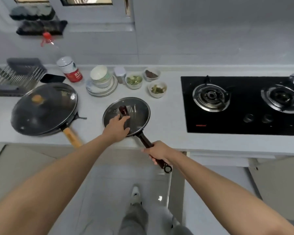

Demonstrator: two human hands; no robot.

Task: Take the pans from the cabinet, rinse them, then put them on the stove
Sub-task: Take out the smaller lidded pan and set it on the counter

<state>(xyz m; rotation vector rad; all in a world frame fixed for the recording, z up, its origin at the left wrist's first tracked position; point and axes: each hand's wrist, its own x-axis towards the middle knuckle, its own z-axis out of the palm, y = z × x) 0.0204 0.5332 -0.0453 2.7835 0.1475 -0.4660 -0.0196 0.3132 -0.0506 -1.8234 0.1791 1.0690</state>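
A small dark pan (141,122) with a glass lid (136,106) sits on the white counter (166,119), left of the stove. My right hand (159,152) grips its long dark handle (145,140) over the counter's front edge. My left hand (116,127) lies on the lid, thumb and fingers around the base of the dark red lid knob (123,109). A larger black wok (41,112) with a glass lid and a wooden handle (72,137) stands further left. The black gas stove (241,106) with two bare burners is at the right.
Behind the small pan stand stacked plates and bowls (101,82), three small bowls of food (157,89) and a red-labelled jar (71,70). A dish rack (15,77) and a phone (53,78) are at the far left. Cabinet doors hang open below the counter.
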